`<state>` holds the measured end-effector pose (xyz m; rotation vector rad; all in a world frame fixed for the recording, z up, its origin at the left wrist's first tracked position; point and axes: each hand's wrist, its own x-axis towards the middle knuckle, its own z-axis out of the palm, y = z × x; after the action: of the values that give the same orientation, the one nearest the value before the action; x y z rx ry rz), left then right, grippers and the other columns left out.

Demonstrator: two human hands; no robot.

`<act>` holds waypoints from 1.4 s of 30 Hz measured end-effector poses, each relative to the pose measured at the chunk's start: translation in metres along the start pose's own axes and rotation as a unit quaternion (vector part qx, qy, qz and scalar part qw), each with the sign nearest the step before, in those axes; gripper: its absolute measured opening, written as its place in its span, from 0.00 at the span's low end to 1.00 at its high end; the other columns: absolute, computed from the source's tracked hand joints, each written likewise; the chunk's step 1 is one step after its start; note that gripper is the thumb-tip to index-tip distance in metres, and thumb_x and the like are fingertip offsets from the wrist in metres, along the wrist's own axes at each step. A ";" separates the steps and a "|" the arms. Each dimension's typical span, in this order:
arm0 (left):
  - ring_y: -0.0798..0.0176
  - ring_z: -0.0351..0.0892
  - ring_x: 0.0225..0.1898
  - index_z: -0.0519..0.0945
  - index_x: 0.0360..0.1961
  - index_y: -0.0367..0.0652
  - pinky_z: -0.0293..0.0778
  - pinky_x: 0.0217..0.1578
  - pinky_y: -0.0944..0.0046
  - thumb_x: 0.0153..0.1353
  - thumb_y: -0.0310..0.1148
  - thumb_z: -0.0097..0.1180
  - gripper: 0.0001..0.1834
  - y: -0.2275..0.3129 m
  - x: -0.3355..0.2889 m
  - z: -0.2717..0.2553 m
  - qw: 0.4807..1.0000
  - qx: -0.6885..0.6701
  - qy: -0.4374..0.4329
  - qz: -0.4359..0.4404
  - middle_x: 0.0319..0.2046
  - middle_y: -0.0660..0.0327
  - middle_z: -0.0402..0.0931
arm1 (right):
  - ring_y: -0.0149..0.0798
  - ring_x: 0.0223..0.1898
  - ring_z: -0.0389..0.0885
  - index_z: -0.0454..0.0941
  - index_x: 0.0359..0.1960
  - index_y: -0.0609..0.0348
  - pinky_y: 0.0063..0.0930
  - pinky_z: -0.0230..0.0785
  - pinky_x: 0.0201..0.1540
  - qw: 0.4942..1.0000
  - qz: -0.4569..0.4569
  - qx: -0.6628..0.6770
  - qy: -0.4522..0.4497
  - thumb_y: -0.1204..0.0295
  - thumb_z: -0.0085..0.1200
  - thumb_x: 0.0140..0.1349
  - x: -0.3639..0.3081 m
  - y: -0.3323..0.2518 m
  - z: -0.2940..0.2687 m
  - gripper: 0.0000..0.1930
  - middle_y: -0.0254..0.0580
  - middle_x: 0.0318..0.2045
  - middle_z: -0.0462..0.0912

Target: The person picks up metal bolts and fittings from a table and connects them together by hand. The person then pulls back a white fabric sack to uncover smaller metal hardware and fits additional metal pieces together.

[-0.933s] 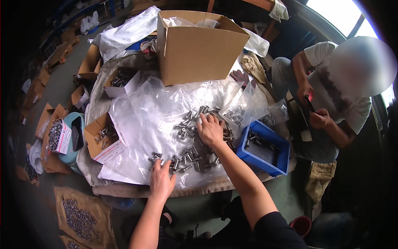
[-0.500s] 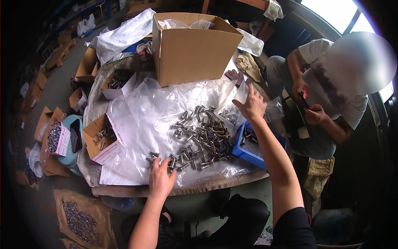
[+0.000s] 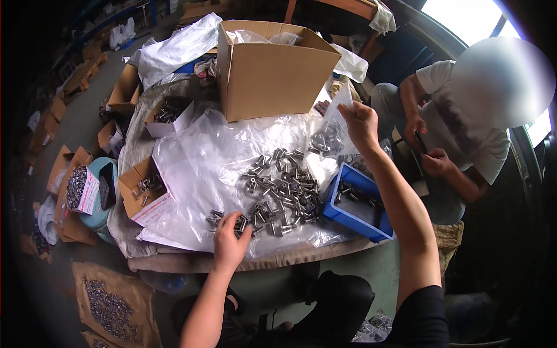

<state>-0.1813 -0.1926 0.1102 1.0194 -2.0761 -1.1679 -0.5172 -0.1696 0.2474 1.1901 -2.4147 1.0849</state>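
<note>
My right hand (image 3: 361,124) is closed on the top of a clear plastic bag (image 3: 331,130), lifting it upright; metal pieces show in its lower part. A loose pile of shiny metal bolts (image 3: 290,188) is spread over the plastic sheet. At the pile's near left edge, my left hand (image 3: 231,243) is open, thumb apart from the fingers, its fingertips beside the bolts. Under my right forearm stands a blue plastic bin (image 3: 357,220) with several bolts in it.
A large cardboard box (image 3: 278,78) stands at the table's far side. Small cardboard boxes of bolts (image 3: 142,191) line the left. At the right a seated person (image 3: 458,127) holds a phone. Brown paper with small metal parts (image 3: 110,307) lies on the floor, lower left.
My right hand has closed on the clear bag and raised its top edge. The blue bin shows more fully. My left hand has shifted slightly right, staying by the bolts.
</note>
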 end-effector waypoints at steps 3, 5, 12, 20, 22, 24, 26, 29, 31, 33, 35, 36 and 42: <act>0.57 0.70 0.43 0.65 0.50 0.38 0.69 0.41 0.61 0.50 0.38 0.58 0.28 -0.003 0.004 0.007 0.959 -0.251 -0.054 -0.123 0.44 0.51 0.68 | 0.22 0.16 0.65 0.75 0.22 0.63 0.22 0.56 0.19 0.967 -0.036 0.243 -0.061 0.69 0.54 0.53 -0.014 -0.055 -0.026 0.09 0.31 0.12 0.71; 0.53 0.69 0.45 0.56 0.56 0.40 0.68 0.44 0.56 0.52 0.52 0.51 0.37 0.002 0.001 0.000 0.867 -0.445 -0.098 -0.201 0.47 0.49 0.66 | 0.19 0.17 0.64 0.77 0.25 0.65 0.19 0.57 0.19 0.924 -0.038 0.369 -0.095 0.71 0.53 0.54 -0.030 -0.095 -0.027 0.08 0.28 0.15 0.73; 0.42 0.61 0.52 0.54 0.59 0.47 0.65 0.46 0.42 0.49 0.67 0.38 0.44 -0.002 0.011 0.009 0.515 -0.777 -0.282 -0.229 0.53 0.53 0.60 | 0.17 0.23 0.66 0.78 0.29 0.63 0.16 0.63 0.26 0.860 -0.013 0.423 -0.286 0.73 0.55 0.52 -0.080 -0.146 -0.015 0.06 0.27 0.18 0.75; 0.56 0.72 0.41 0.69 0.43 0.43 0.72 0.36 0.54 0.54 0.47 0.47 0.21 0.026 0.026 -0.018 0.694 -0.665 -0.006 -0.275 0.38 0.59 0.73 | 0.25 0.30 0.73 0.75 0.35 0.66 0.21 0.65 0.34 0.862 0.179 0.428 -0.205 0.66 0.53 0.54 -0.112 -0.058 0.090 0.14 0.37 0.29 0.79; 0.62 0.73 0.38 0.71 0.41 0.39 0.70 0.39 0.63 0.52 0.39 0.53 0.18 0.004 0.039 -0.012 0.717 -0.636 -0.011 -0.283 0.35 0.60 0.74 | 0.30 0.34 0.74 0.73 0.39 0.66 0.24 0.65 0.38 0.886 0.178 0.358 -0.235 0.62 0.50 0.55 -0.131 -0.025 0.111 0.18 0.42 0.32 0.78; 0.63 0.74 0.35 0.72 0.40 0.39 0.71 0.37 0.64 0.50 0.35 0.56 0.17 -0.016 0.052 -0.001 0.748 -0.603 0.021 -0.275 0.34 0.60 0.74 | 0.35 0.37 0.74 0.68 0.46 0.67 0.25 0.64 0.42 0.862 0.204 0.405 -0.226 0.58 0.47 0.56 -0.158 -0.003 0.136 0.24 0.46 0.34 0.77; 0.63 0.74 0.32 0.72 0.39 0.38 0.72 0.34 0.64 0.49 0.32 0.56 0.16 -0.014 0.060 0.001 0.757 -0.585 0.024 -0.290 0.34 0.59 0.74 | 0.38 0.40 0.74 0.63 0.51 0.67 0.26 0.63 0.44 0.847 0.219 0.433 -0.219 0.58 0.47 0.55 -0.171 0.005 0.140 0.27 0.51 0.37 0.76; 0.64 0.74 0.30 0.70 0.39 0.35 0.73 0.30 0.65 0.51 0.28 0.54 0.14 -0.007 0.070 0.000 0.857 -0.450 0.002 -0.250 0.31 0.59 0.73 | 0.32 0.38 0.72 0.57 0.56 0.62 0.24 0.65 0.37 0.899 0.232 0.295 -0.227 0.61 0.46 0.58 -0.175 0.011 0.131 0.27 0.44 0.39 0.75; 0.64 0.74 0.30 0.70 0.39 0.36 0.73 0.30 0.65 0.51 0.27 0.53 0.13 -0.003 0.082 0.000 0.881 -0.411 -0.007 -0.235 0.31 0.59 0.73 | 0.32 0.38 0.73 0.57 0.56 0.62 0.25 0.66 0.35 0.879 0.243 0.331 -0.244 0.62 0.46 0.58 -0.171 0.012 0.122 0.27 0.44 0.38 0.75; 0.64 0.74 0.29 0.69 0.39 0.36 0.74 0.28 0.65 0.52 0.28 0.53 0.13 0.007 0.090 -0.005 0.904 -0.357 -0.036 -0.234 0.30 0.58 0.73 | 0.33 0.36 0.74 0.60 0.55 0.60 0.25 0.68 0.29 0.832 0.291 0.383 -0.278 0.65 0.46 0.58 -0.166 0.007 0.107 0.24 0.43 0.37 0.75; 0.64 0.75 0.27 0.67 0.40 0.37 0.75 0.23 0.62 0.53 0.30 0.52 0.14 -0.002 0.102 -0.009 0.914 -0.328 -0.065 -0.230 0.29 0.58 0.72 | 0.32 0.34 0.74 0.61 0.54 0.61 0.24 0.68 0.27 0.830 0.282 0.387 -0.286 0.67 0.46 0.58 -0.170 0.018 0.110 0.22 0.42 0.36 0.75; 0.63 0.75 0.26 0.67 0.41 0.37 0.76 0.19 0.60 0.53 0.31 0.52 0.15 -0.001 0.107 -0.009 0.921 -0.320 -0.071 -0.211 0.28 0.58 0.72 | 0.31 0.32 0.74 0.63 0.52 0.61 0.23 0.68 0.25 0.829 0.269 0.389 -0.297 0.69 0.46 0.57 -0.170 0.018 0.108 0.21 0.42 0.34 0.75; 0.62 0.74 0.23 0.65 0.43 0.40 0.75 0.14 0.59 0.55 0.38 0.51 0.18 0.027 0.115 -0.029 0.931 -0.213 -0.165 -0.247 0.31 0.57 0.70 | 0.31 0.25 0.74 0.67 0.49 0.63 0.24 0.71 0.24 0.779 0.347 0.426 -0.302 0.72 0.43 0.57 -0.167 0.022 0.094 0.17 0.38 0.26 0.75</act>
<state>-0.2339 -0.2907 0.1584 1.2241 -1.7048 -2.0628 -0.4173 -0.1297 0.0874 0.8921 -3.0541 2.5758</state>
